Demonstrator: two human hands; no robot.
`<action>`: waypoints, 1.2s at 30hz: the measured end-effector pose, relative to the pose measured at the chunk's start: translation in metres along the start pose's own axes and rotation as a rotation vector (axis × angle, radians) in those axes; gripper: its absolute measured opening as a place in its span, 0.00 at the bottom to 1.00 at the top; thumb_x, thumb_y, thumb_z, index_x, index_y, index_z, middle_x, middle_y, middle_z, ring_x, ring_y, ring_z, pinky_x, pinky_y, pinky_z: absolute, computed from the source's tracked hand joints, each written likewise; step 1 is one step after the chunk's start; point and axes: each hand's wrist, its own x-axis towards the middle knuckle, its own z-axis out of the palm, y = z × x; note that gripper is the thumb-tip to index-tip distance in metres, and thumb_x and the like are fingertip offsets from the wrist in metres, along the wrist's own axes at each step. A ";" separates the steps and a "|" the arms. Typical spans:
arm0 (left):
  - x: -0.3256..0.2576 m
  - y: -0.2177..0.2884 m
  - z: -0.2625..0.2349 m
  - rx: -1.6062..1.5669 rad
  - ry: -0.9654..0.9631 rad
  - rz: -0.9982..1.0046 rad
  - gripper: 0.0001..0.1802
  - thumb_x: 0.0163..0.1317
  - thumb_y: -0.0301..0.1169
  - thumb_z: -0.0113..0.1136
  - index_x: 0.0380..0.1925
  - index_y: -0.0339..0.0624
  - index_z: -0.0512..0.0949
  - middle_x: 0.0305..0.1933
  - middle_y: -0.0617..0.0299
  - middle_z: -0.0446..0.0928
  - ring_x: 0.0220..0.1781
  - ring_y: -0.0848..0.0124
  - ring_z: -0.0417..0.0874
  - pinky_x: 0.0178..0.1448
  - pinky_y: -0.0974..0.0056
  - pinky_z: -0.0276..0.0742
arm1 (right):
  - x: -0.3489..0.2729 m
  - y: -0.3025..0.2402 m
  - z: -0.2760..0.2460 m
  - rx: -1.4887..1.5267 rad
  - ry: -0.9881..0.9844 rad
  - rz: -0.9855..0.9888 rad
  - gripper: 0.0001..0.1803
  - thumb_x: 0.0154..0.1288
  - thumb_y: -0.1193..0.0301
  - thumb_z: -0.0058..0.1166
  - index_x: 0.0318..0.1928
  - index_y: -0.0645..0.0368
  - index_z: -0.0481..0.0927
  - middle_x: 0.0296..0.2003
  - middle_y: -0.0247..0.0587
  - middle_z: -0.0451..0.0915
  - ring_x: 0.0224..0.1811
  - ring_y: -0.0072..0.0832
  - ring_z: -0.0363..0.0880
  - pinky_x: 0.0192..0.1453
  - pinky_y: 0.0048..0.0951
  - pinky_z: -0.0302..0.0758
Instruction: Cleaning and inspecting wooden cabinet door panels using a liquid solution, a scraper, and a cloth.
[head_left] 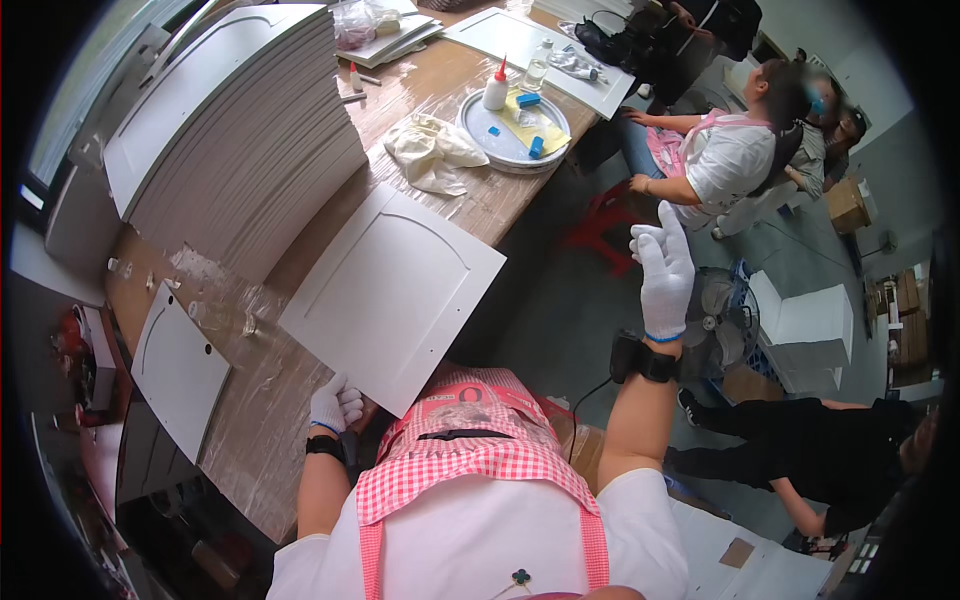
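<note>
A white cabinet door panel (pixel 392 295) with a routed arch lies aslant on the wooden worktable, one corner past its front edge. My left hand (pixel 336 403), in a white knit glove, is at the panel's near left edge with fingers curled; whether it grips the edge is hidden. My right hand (pixel 664 272), gloved alike, is raised in the air to the right, away from the panel. Some of its fingers are stretched upward and others bent, with nothing held.
A tall stack of white panels (pixel 240 150) stands at the back left. A smaller panel (pixel 172 370) lies at left. Behind are a crumpled cloth (pixel 432 153) and a round tray (pixel 514 140) with a red-tipped bottle (pixel 495 88) and blue blocks. People and a fan (pixel 708 322) are at right.
</note>
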 end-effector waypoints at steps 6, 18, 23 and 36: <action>-0.008 0.012 0.013 0.112 0.224 0.071 0.18 0.72 0.46 0.58 0.28 0.46 0.73 0.19 0.68 0.71 0.14 0.75 0.68 0.15 0.68 0.62 | 0.007 0.062 0.026 -0.108 -0.100 0.205 0.23 0.73 0.75 0.54 0.66 0.65 0.75 0.45 0.37 0.84 0.42 0.18 0.79 0.49 0.21 0.77; -0.027 -0.049 0.028 -0.122 0.707 0.138 0.20 0.70 0.53 0.59 0.33 0.47 0.76 0.25 0.66 0.77 0.21 0.70 0.78 0.24 0.65 0.75 | 0.193 0.202 0.125 -0.388 -0.295 -0.026 0.18 0.67 0.71 0.62 0.56 0.63 0.83 0.48 0.47 0.86 0.49 0.33 0.86 0.55 0.31 0.81; -0.029 -0.076 0.060 -0.110 0.741 0.043 0.24 0.70 0.57 0.55 0.40 0.46 0.79 0.35 0.61 0.82 0.32 0.68 0.81 0.29 0.66 0.73 | 0.245 0.240 0.160 -0.584 -0.406 -0.258 0.21 0.59 0.67 0.68 0.53 0.60 0.84 0.45 0.47 0.85 0.48 0.43 0.82 0.56 0.40 0.77; -0.002 -0.093 0.084 -0.365 0.672 0.097 0.28 0.70 0.58 0.55 0.62 0.56 0.75 0.58 0.66 0.82 0.56 0.62 0.83 0.44 0.54 0.76 | 0.310 0.292 0.178 -0.755 -0.459 -0.240 0.22 0.58 0.70 0.64 0.54 0.57 0.83 0.47 0.51 0.85 0.51 0.48 0.82 0.59 0.44 0.76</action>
